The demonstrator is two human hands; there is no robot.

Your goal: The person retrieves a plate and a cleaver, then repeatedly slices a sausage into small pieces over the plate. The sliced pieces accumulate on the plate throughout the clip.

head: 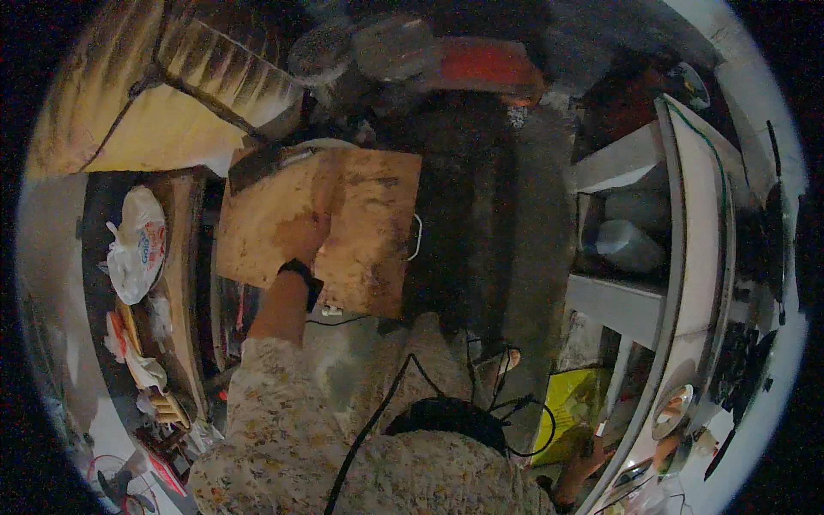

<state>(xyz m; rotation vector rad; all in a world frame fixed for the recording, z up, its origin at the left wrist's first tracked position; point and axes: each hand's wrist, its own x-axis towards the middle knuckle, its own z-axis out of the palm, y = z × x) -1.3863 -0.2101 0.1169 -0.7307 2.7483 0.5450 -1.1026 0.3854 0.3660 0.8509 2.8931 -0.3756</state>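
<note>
A brown, stained cardboard piece (373, 238) with a fold or seam lies in front of me at the left. My left hand (306, 235), below which a dark band circles the wrist, is over the cardboard; its blurred fingers blend into the brown surface. Behind the cardboard shows the curved rim of a pale round thing (328, 143). At the lower right, my right hand (589, 457) is low beside a yellow bag or sheet (563, 412), close to a small white thing (600, 429). Whether it grips either one is unclear.
A shelf with a knotted white plastic bag (138, 251) runs along the left. A long pale counter (692, 225) with compartments beneath stands at the right. A red object (486, 64) is at the far side. A black cable (367, 438) crosses my patterned clothing.
</note>
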